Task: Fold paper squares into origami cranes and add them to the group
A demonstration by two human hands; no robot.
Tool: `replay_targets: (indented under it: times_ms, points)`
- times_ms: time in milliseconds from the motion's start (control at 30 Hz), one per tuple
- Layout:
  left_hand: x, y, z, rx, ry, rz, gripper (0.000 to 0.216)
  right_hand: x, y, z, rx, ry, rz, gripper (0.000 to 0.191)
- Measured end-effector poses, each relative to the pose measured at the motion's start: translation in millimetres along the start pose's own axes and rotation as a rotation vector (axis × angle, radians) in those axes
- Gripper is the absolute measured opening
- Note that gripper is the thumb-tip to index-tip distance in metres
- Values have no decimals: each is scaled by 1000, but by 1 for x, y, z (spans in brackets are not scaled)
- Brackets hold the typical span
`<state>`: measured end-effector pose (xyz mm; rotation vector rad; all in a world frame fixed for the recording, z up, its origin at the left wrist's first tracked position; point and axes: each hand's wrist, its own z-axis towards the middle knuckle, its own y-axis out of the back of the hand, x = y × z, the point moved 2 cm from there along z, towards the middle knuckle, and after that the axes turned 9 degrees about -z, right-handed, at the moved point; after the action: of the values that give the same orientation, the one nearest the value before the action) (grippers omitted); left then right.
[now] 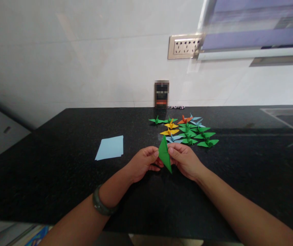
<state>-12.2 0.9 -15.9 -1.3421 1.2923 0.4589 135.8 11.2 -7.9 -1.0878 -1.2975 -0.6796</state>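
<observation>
Between my two hands is a folded piece of green origami paper [164, 155], a narrow diamond with its long points up and down. My left hand [146, 162] pinches its left edge between thumb and fingers. On the opposite edge, my right hand [186, 159] grips it the same way, thumb on the near face. Just beyond my hands stand several folded paper cranes in rows: green cranes [207, 142], yellow cranes [170, 132], an orange crane [185, 119] and light blue cranes [196, 123]. One blue crane [174, 138] is partly hidden behind the green paper.
A stack of light blue paper sheets [111, 147] lies left of my hands on the black countertop [59, 164]. A blurred dark upright box [162, 95] leans by the white tiled wall, with a small beaded strand [177, 107] beside it. A socket panel [184, 46] is above.
</observation>
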Motion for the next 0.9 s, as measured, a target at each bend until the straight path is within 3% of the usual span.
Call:
replay_targets:
  times_ms: [267, 500, 733, 900]
  points:
    - [-6, 0, 0, -153, -136, 188, 28, 1, 4, 2, -63, 49, -36, 24]
    - [-4, -3, 0, -94, -69, 201, 30, 1, 2, 1, -44, 34, -27, 23]
    - [-7, -3, -1, -159, -109, 257, 29, 1, 4, 2, -84, 1, -29, 27]
    - [-2, -3, 0, -37, -12, 91, 31, 0, 1, 1, -21, -9, 25, 29]
